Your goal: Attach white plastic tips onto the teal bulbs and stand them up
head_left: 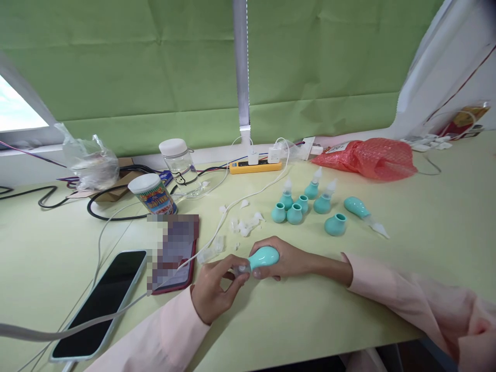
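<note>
**Small clear tip, soft bulb, crowded bench**

Low in the middle of the frame, the right hand [287,261] is wrapped around a teal rubber bulb [264,257], pinning it just above the bench [426,232]. The left hand [213,289] meets it from the lower left, fingertips pinched on a clear plastic tip [241,269] at the bulb's narrow end. Both hands are closed on their parts, and the two parts touch.

The likeliest slip is at that joint. The tip is small and see-through, and if the pinch loosens it could drop and be hard to find among the loose clear pieces [245,225] scattered just above the hands. A hard squeeze of the soft bulb could also skew its neck, so the tip seats crooked.

A white cable [217,230] runs close past the left hand toward the centre of the frame; a snagged wrist could drag it across the clear pieces or the red-cased phone [176,253] beside them. A second phone [103,302] lies at lower left.

Right of centre, the other teal bulbs [306,206] stand close together, some already with tips, and a sweep of the right sleeve [406,299] could topple them.
</note>
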`<state>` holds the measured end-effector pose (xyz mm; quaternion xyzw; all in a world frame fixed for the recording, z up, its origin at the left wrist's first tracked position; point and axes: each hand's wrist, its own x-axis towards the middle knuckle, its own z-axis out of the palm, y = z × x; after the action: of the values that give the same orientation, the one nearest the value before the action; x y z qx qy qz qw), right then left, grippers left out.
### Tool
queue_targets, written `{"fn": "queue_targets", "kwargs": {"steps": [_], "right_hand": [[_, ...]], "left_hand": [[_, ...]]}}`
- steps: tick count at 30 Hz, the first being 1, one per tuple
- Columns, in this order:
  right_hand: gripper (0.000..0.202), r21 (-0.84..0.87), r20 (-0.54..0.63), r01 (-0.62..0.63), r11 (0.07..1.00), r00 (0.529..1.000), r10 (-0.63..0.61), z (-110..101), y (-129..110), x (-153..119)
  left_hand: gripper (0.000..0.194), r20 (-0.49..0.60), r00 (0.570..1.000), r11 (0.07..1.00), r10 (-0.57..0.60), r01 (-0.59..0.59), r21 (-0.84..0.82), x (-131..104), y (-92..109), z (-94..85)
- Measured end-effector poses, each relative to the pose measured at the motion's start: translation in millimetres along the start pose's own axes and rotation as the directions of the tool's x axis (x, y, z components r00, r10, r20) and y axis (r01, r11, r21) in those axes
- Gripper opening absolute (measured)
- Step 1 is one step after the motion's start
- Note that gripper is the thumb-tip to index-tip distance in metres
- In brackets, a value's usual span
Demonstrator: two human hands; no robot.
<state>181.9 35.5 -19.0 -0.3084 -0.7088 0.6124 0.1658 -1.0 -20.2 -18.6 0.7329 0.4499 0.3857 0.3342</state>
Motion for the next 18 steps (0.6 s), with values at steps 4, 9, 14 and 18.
{"fn": "queue_targets", "kwargs": {"steps": [4,9,14,18], "right_hand": [[0.032,0.027,0.014,-0.02,0.999,1.0,0.019,2.7,-2.1,-2.0],[0.027,-0.135,-0.335,0.205,0.969,0.911,-0.239,6.0,5.0,-4.3],[0.024,-0.062,-0.398,0.225,0.972,0.888,-0.231,-0.4,16.0,-6.0],[0.027,0.063,-0.356,0.241,0.969,0.912,-0.204,-0.4,18.0,-8.6]], "left_hand": [[0.02,0.003,0.984,0.977,0.178,-0.177,0.12,-1.3,2.4,-4.5],[0.025,-0.196,0.947,0.951,0.255,-0.208,0.23,5.6,-4.2,-17.5],[0.023,-0.045,0.948,0.698,0.314,-0.199,0.688,20.4,-19.7,-13.8],[0.026,0.068,0.973,0.482,0.22,-0.169,0.86,29.0,-22.8,-2.5]]}}
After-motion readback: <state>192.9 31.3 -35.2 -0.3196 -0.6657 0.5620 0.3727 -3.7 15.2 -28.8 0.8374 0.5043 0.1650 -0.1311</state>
